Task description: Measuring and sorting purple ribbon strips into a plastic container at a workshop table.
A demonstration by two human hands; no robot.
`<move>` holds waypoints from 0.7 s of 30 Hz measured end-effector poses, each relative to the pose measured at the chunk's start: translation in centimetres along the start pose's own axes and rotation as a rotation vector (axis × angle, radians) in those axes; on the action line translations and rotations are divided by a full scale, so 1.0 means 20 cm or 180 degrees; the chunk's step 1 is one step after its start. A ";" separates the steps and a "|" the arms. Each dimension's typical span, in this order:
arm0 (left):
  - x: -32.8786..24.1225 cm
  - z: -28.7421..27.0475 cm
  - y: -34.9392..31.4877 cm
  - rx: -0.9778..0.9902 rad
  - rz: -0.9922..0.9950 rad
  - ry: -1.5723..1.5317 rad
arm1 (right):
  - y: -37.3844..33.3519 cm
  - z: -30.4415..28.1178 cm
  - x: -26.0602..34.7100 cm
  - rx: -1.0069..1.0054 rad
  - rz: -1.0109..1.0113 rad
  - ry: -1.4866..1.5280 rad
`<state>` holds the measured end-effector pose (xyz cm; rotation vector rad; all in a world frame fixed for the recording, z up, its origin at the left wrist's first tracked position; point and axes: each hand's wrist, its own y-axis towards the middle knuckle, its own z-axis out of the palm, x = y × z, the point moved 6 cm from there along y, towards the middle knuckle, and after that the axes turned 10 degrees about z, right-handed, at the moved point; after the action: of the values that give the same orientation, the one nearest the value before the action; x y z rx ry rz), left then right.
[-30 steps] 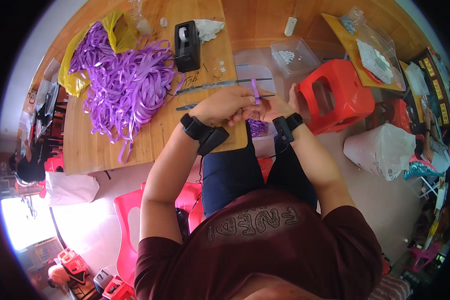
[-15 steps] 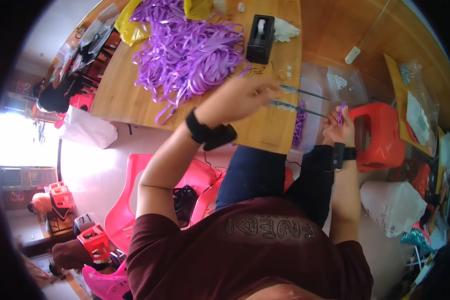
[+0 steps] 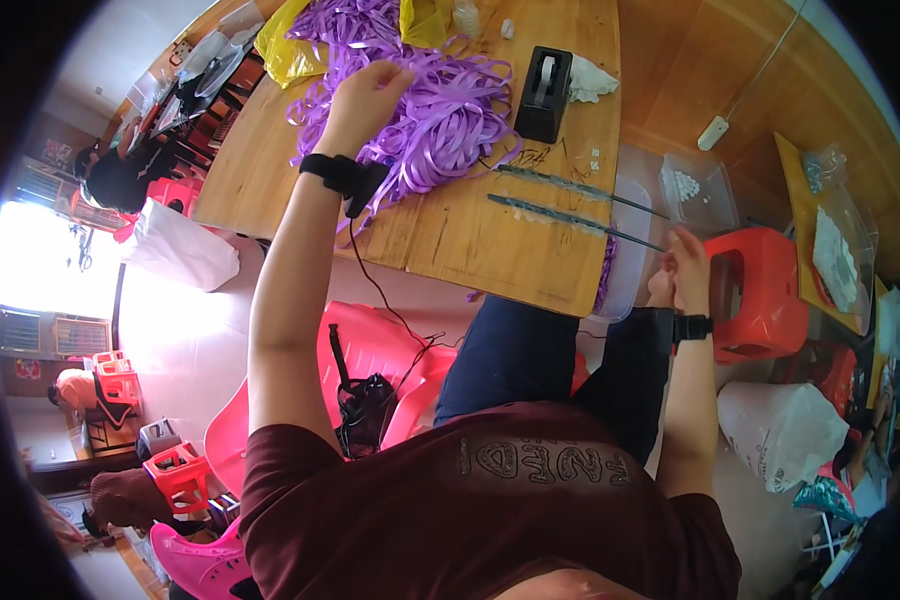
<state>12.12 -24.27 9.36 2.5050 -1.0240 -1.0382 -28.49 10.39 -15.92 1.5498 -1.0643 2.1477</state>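
My left hand [image 3: 363,103] is over a large heap of purple ribbon [image 3: 440,130] on the wooden table. Its fingers are bent together at the ribbon; what they pinch, if anything, is too small to make out. Two thin dark rods [image 3: 582,223], partly wrapped in clear film, lie on the table and jut past its right edge. Beside their tips is my right hand [image 3: 686,268], fingers curled together, with no ribbon visible in it. A clear plastic tub [image 3: 632,285] holding purple ribbon pieces sits below the rods, partly hidden by the table [image 3: 450,265].
A black tape dispenser [image 3: 545,100] and crumpled white tissue [image 3: 592,80] lie at the table's far right. Another clear tub [image 3: 698,195] holds small white pieces. A red stool [image 3: 760,295] stands at my right, a pink chair [image 3: 380,340] at my left. A cable hangs from my left wristband.
My left hand has moved from the rods leftward and away from me onto the ribbon heap. The purple ribbon loop seen at my right hand no longer shows; that hand has lowered slightly.
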 end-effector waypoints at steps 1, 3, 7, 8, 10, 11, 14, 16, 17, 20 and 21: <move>-0.18 -0.02 -0.03 -0.0097 0.0067 -0.0166 | -0.08 0.03 0.09 -0.0014 -0.0012 -0.0007; -0.45 -0.03 -0.12 -0.0018 0.0484 -0.0099 | -0.34 0.19 0.40 -0.0414 -0.0904 -0.0117; -0.79 0.15 -0.26 0.0500 0.1624 0.0258 | -0.66 0.57 0.64 0.0426 -0.1797 -0.0376; -0.88 0.18 -0.35 0.0487 0.1937 -0.0061 | -0.75 0.68 0.67 0.0745 -0.1937 -0.0548; -1.02 0.27 -0.51 0.1169 0.1705 -0.0664 | -0.90 0.86 0.67 0.1223 -0.1977 -0.0991; -1.08 0.29 -0.58 0.1171 0.1716 -0.0671 | -0.94 0.88 0.65 0.1210 -0.1980 -0.0992; -1.15 0.32 -0.69 0.1348 0.1586 -0.1457 | -1.00 0.93 0.60 0.1348 -0.2391 -0.1680; -1.08 0.33 -0.72 0.1516 0.1438 -0.1213 | -0.92 0.82 0.54 0.1183 -0.1423 -0.1023; -1.05 0.32 -0.73 0.1521 0.1444 -0.1226 | -0.92 0.78 0.55 0.1169 -0.1421 -0.1029; -0.87 0.25 -0.70 0.1001 0.1236 -0.0725 | -0.92 0.62 0.57 0.0871 -0.1391 -0.0855; -0.77 0.24 -0.67 0.0871 0.1126 -0.0404 | -0.93 0.60 0.57 0.0902 -0.1367 -0.0917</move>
<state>7.93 -3.70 7.86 2.3484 -1.6754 -1.0132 -13.19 12.61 3.49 2.0432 -0.4433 1.8710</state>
